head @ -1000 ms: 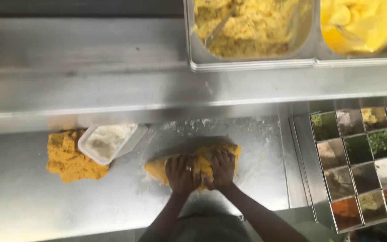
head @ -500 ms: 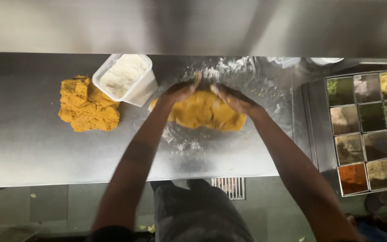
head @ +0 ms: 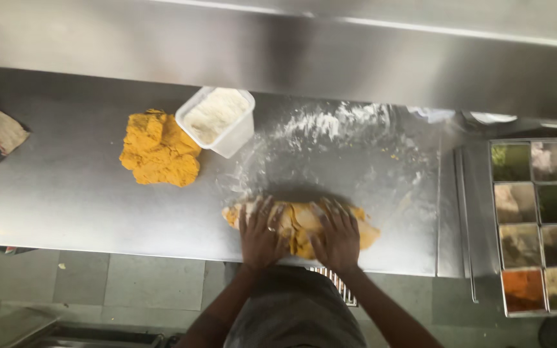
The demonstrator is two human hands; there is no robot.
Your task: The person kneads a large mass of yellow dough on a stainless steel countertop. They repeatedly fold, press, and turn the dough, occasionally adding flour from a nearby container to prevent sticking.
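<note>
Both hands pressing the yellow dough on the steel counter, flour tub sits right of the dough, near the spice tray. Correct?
Not quite. The head view shows both hands, left hand and right hand, pressing the yellow dough on the steel counter, but the flour tub sits up and left of it, beside a second dough lump, far from the spice tray.

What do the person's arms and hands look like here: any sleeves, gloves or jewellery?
Both forearms are bare, with no sleeves in view. The left hand and right hand wear no gloves. A small ring seems to sit on a left-hand finger, though it is too small to be sure.

Probably a commercial kitchen: steel counter [head: 66, 193], spice tray [head: 539, 225].
</note>
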